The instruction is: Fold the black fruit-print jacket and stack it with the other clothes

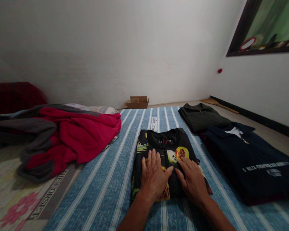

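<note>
A folded black shirt with a fruit print (163,144) lies in the middle of the blue striped sheet (106,189). My left hand (154,176) rests flat on its lower half, fingers stretched out and slightly apart. My right hand (194,181) lies flat beside it on the same shirt, fingers extended toward the left hand. Both palms press on the cloth and hold nothing.
A folded navy shirt (250,163) and a folded dark green shirt (201,117) lie to the right. A heap of red and grey clothes (62,138) sits at left. A cardboard box (137,102) stands by the far wall. A floral mat (12,199) lies at lower left.
</note>
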